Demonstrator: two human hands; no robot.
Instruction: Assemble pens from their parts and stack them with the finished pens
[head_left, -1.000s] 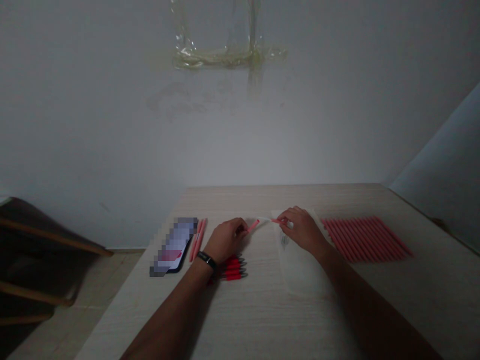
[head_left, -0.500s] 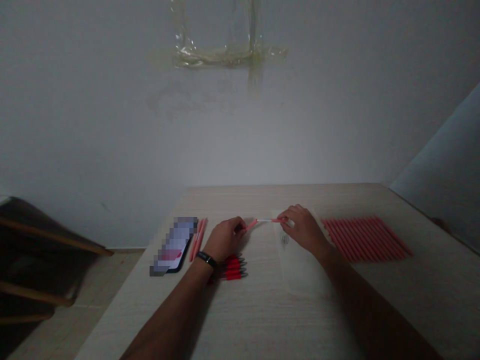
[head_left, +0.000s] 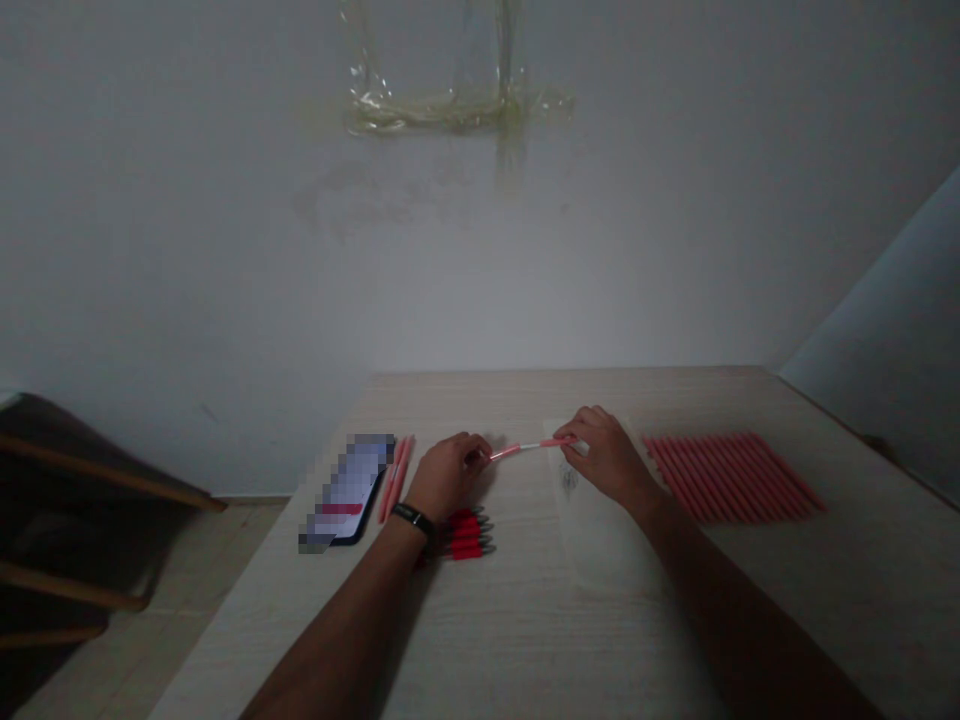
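Note:
My left hand (head_left: 447, 478) and my right hand (head_left: 606, 458) both grip a slim pink pen (head_left: 529, 447), which spans the gap between them. Its two pink sections join at a thin white middle part. Just below my left wrist lies a cluster of red pens (head_left: 466, 534) with dark tips. Two loose pink pen barrels (head_left: 395, 480) lie left of that hand. My right hand rests above a translucent plastic sleeve (head_left: 600, 530), and a long row of pink barrels (head_left: 731, 478) lies to its right.
A phone (head_left: 346, 490), its screen blurred out, lies at the left of the pale wood table (head_left: 525, 630). A black band (head_left: 412, 519) circles my left wrist. Table edges run left and right, with a wooden chair (head_left: 75, 500) beyond the left edge.
The pen now lies nearly level, having been tilted a second ago. The white middle part looks shorter, and more of the right pink section shows beyond my right fingertips.

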